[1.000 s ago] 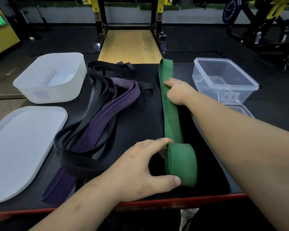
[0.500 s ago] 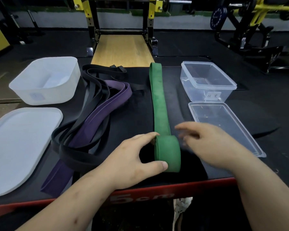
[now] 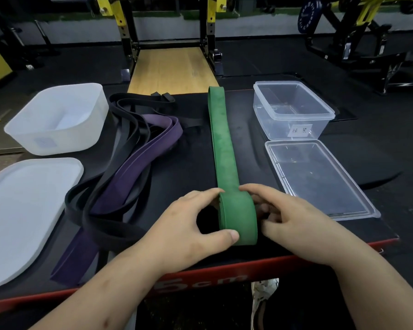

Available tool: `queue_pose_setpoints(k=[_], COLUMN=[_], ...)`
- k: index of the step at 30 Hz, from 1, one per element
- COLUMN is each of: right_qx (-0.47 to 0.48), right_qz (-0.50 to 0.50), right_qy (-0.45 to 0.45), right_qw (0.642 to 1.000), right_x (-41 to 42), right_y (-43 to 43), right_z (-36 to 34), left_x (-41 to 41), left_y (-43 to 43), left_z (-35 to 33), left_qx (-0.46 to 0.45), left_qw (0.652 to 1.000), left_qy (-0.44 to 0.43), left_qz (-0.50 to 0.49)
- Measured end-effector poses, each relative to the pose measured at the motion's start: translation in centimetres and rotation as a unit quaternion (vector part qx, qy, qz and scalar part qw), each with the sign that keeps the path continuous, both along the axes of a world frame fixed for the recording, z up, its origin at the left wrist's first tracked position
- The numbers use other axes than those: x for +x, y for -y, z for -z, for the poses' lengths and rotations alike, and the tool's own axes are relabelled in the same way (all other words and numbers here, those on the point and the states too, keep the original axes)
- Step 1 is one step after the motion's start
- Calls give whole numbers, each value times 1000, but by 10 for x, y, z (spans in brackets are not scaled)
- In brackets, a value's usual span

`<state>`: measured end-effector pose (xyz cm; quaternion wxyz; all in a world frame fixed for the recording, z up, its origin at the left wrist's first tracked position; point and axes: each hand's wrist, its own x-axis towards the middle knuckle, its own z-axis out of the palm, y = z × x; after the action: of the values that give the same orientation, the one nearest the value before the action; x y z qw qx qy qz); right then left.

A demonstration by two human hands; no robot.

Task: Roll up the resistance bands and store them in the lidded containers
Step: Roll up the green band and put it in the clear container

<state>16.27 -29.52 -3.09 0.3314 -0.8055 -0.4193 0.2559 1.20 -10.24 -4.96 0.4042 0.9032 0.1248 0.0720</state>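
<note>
My right grip [image 3: 293,222] has returned from far up the green resistance band [image 3: 224,151] to its rolled end, lower centre of the surface [image 3: 193,163]. It and my left grip [image 3: 193,225] both clasp the coil. I judge most is still unrolled.

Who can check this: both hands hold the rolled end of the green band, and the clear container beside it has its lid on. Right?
One slip: the head view shows the clear container open, its lid lying flat in front of it. The left hand and right hand do hold the rolled end of the green band.
</note>
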Motion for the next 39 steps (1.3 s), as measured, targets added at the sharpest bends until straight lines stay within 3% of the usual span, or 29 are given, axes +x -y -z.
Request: queue_pose_setpoints(k=[4,11,19,30,39], right_qx=[-16,16,57,67,89], right_qz=[-59,-50,-62,-57,-48], right_qy=[-11,30,-22,-9,-45], right_qw=[998,998,996,996,994], right_x=[-5,0,8,5,7], right_y=[12,4,5,7,8], right_z=[-13,-8,1,7,10], left_x=[2,2,6,3,3], left_y=[-2,-9,-7,-4,-4], left_z=[-1,-6,-3,-2,1], left_qx=[2,18,21,21,30], left_qw=[1000,998,999,999,999], left_qy=[-12,-27,2,30,-10], left_qz=[7,47,32,6,36])
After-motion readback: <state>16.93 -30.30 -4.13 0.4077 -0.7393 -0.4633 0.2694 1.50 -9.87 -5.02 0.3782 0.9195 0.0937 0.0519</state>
